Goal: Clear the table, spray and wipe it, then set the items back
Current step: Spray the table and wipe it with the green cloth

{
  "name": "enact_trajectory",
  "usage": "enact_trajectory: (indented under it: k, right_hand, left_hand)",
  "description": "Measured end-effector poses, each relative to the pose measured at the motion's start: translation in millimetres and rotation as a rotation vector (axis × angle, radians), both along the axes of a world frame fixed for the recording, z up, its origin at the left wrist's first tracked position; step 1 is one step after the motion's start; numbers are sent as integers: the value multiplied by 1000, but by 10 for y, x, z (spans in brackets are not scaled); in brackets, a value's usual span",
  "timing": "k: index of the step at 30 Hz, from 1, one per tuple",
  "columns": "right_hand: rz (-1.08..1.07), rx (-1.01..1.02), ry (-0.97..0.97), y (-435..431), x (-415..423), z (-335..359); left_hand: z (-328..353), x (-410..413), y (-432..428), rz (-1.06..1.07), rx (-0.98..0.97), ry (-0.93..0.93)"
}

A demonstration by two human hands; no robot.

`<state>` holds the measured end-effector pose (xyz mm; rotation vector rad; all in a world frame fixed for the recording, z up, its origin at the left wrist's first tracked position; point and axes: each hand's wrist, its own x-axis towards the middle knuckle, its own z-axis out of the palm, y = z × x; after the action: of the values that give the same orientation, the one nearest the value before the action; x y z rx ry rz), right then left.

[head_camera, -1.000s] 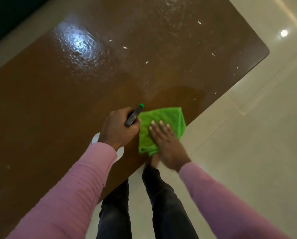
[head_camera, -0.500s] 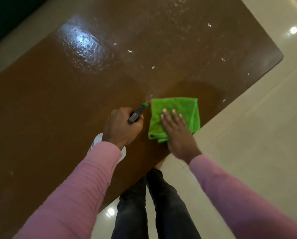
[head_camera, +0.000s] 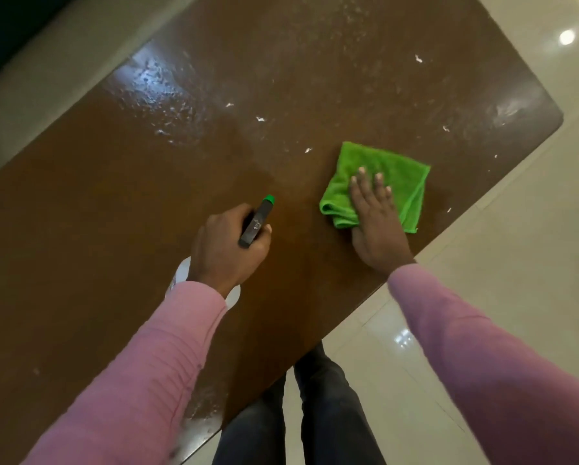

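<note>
A brown table (head_camera: 113,229) fills most of the view, wet and shiny toward its far side, with small white flecks scattered on it. My left hand (head_camera: 227,246) grips a spray bottle (head_camera: 256,221) by its black head with a green nozzle; the bottle's white body shows under my wrist. A folded green cloth (head_camera: 392,169) lies flat on the table near its right edge. My right hand (head_camera: 375,216) presses on the cloth with straight fingers.
The table's right edge runs diagonally beside a glossy pale tiled floor (head_camera: 516,263). My legs in dark trousers (head_camera: 315,414) stand at the near edge. Pale floor also borders the table's far left side.
My right hand has slid the green cloth away from me and to the right across the table. My left hand with the spray bottle has stayed about where it was.
</note>
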<state>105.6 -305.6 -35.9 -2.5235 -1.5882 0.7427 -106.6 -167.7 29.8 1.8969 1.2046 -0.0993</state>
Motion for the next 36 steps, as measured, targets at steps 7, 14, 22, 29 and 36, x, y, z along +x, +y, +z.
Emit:
enact_trajectory:
  k: [7,14,22,29,36]
  right_hand:
    - [530,18,45,-284,-651,-72]
    - [-32,11,-3,629,334,-10]
    - [474,7,63,315,-1061,-75]
    - [-56,-41,-53,1223,359,-34]
    - [568,31,38,729,-1362,-36]
  left_hand:
    - [-60,-145,222,118,35,-45]
    - [-141,-285,209,160,-48,-65]
    - [-9,-431,273,246,50,-193]
    - [-55,-471,239,240,-26,-237]
    - [-16,-467,336,256,42,-197]
